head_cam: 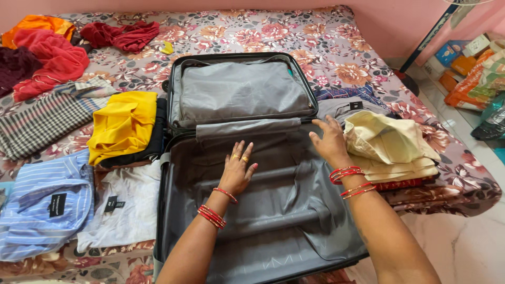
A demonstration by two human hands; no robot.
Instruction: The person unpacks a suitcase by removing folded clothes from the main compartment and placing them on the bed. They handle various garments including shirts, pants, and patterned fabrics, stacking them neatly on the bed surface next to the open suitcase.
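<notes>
While both hands sit inside the open case, here's the layout:

Case: black hard-shell suitcase with grey fabric lining (273, 210), lying open on the floral bedspread (326, 47); lid half far, base half near; long axis runs near-to-far.
L hand: left hand (238, 169) flat on the lining of the base half, fingers spread, palm down, pinching nothing.
R hand: right hand (329, 142) at the right edge of the base, fingers spread & a bit curled, holding nothing; touching or just short of the folded cream cloth, can't tell which.
Nearest clothes: stack of folded cream garments (389, 147) just right of the case, right beside the R hand, so R hand is far nearer than L.
Other side: folded yellow shirt (123, 123) on dark clothes, white tee (129, 202) & blue striped shirt (47, 202), all left of the case, well apart from L hand.
Far left: red & orange crumpled clothes (50, 55).
</notes>
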